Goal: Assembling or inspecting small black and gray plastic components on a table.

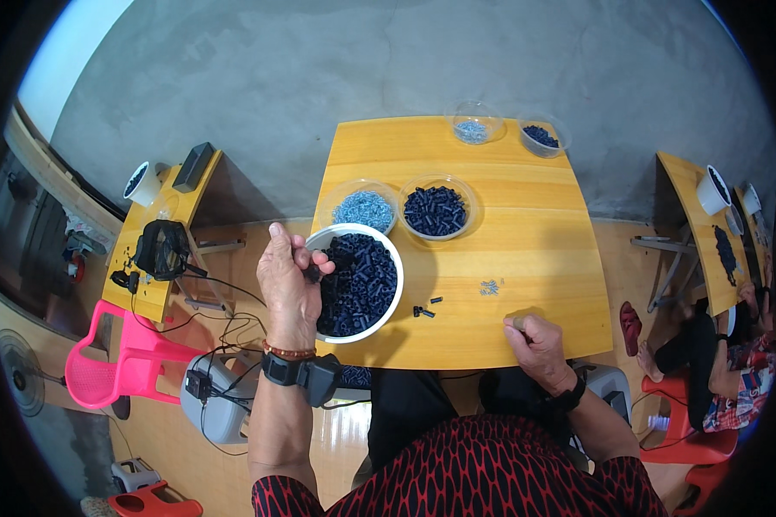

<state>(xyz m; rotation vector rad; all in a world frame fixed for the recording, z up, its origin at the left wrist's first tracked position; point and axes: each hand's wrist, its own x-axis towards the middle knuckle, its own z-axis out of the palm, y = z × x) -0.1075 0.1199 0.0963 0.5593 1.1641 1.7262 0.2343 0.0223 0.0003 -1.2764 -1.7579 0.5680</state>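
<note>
My left hand (289, 280) is raised over the left rim of a white bucket (394, 314) full of short dark plastic tubes (358, 280). Its fingers are curled around one or more small dark pieces (312, 273) that look like those tubes. My right hand (539, 346) rests closed at the table's near right edge, thumb against the fingers; what it holds, if anything, is hidden. Between the hands, a few loose dark tubes (422, 311) and a small pile of silvery metal pieces (490, 288) lie on the wooden table (526, 233).
Behind the bucket stand a clear bowl of silvery pieces (364, 209) and a clear bowl of dark tubes (435, 211). Two more bowls (472, 129) (541, 138) sit at the far right corner. Side tables (168, 250) flank mine. Another person (724, 370) sits at the right.
</note>
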